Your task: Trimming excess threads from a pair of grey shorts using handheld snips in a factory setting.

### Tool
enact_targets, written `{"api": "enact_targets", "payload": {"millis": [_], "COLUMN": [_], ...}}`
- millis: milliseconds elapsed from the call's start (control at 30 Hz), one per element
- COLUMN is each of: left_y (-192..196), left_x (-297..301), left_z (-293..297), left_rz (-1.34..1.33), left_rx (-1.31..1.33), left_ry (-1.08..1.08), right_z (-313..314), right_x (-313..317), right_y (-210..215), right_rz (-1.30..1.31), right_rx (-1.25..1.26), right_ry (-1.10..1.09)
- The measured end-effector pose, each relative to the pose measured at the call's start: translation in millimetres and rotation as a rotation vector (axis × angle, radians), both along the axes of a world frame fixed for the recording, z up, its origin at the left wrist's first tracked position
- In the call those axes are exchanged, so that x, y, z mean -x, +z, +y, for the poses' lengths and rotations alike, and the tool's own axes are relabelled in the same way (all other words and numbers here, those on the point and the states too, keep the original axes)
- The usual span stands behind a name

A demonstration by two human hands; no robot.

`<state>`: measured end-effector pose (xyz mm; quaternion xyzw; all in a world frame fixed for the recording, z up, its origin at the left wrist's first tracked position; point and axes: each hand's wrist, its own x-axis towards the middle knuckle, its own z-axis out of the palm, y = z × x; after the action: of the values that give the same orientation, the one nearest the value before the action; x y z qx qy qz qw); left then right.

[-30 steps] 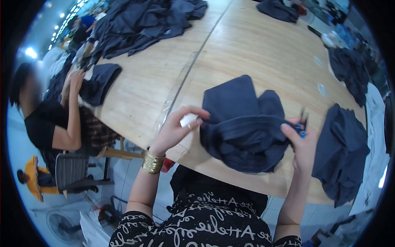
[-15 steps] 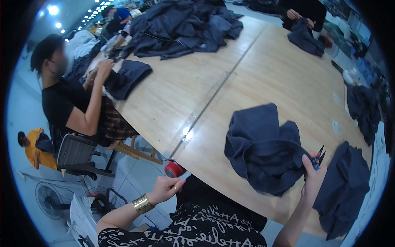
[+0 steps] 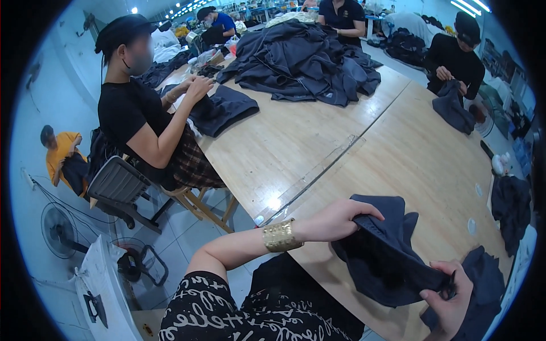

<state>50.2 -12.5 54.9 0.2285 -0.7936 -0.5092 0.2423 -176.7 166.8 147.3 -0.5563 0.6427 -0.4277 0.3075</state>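
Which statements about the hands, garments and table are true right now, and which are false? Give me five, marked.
1. The left hand and right hand grip the same dark blue-grey garment. True.
2. The gold cuff is on the right forearm. False: it is on the left, near the wrist.
3. A big heap of dark cloth lies on the far part of the table. True.
4. The fan stands on the table. False: it is off the table, to its left.
5. The co-worker at the upper right has empty hands. False: they hold a dark cloth piece.
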Motion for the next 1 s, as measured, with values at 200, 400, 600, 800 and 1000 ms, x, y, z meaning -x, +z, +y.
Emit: {"api": "enact_targets", "payload": {"millis": [200, 400, 600, 800, 1000], "left_y": [35.4, 108.1, 119.9, -59.2, -110.9], "left_x": [2.9, 43.3, 31.3, 0.3, -13.2], "left_z": [-28.8, -118.9, -105.6, -90.4, -45.1], "left_rz": [-0.217, -0.05, 0.113, -0.368, -0.702], "left_rx": [0.481, 0.807, 1.036, 0.95, 0.616], "left_ry": [0.073, 0.387, 0.4, 0.388, 0.192], "right_z": [-35.6, -114.6, -91.1, -100.6, -51.5], "right_x": [87.3, 162.7, 146.4, 44.4, 40.5], "right_y": [-40.4, 20.7, 39.9, -115.7, -197.2], "right_rz": [0.7, 0.818, 0.649, 0.685, 0.677], "right_rx": [0.036, 0.428, 0.589, 0.294, -0.054], "right_ry": [-0.307, -0.501, -0.36, -0.255, -0.267]}}
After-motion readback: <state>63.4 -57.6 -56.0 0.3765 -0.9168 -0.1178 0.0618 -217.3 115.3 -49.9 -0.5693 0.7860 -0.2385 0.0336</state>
